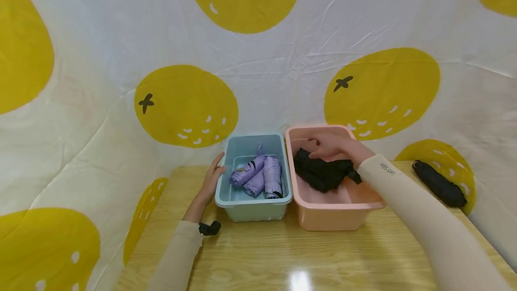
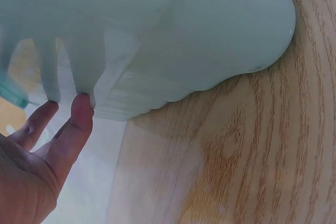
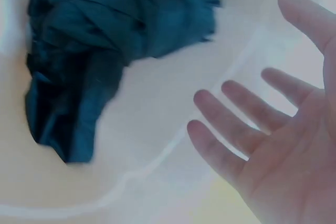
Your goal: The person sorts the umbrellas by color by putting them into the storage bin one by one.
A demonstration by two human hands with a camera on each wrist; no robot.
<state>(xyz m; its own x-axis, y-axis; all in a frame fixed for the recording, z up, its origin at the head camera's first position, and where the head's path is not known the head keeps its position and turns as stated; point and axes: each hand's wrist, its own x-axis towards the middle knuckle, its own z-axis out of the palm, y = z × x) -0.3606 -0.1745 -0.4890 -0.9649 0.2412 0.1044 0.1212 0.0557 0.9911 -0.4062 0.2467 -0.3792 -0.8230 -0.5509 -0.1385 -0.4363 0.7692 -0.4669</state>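
My left hand (image 1: 212,176) rests against the left side of a light blue plastic basin (image 1: 252,202). In the left wrist view, its fingertips touch the basin's outer wall (image 2: 210,19). Inside that basin lie several rolled purple bundles (image 1: 272,176) that look like folded umbrellas. Over a pink basin (image 1: 331,207) is my right hand (image 1: 329,145), holding nothing. Black fabric bundles (image 1: 323,174) lie below it in the pink basin, looking dark teal in the right wrist view. There, the right hand's fingers (image 3: 226,124) are spread and apart from the fabric (image 3: 126,19).
Both basins stand side by side on a wooden table (image 1: 258,255). A long black bundle (image 1: 439,184), like a folded umbrella, lies near the table's right edge. Behind the table hangs a white cloth (image 1: 274,98) printed with yellow fruit.
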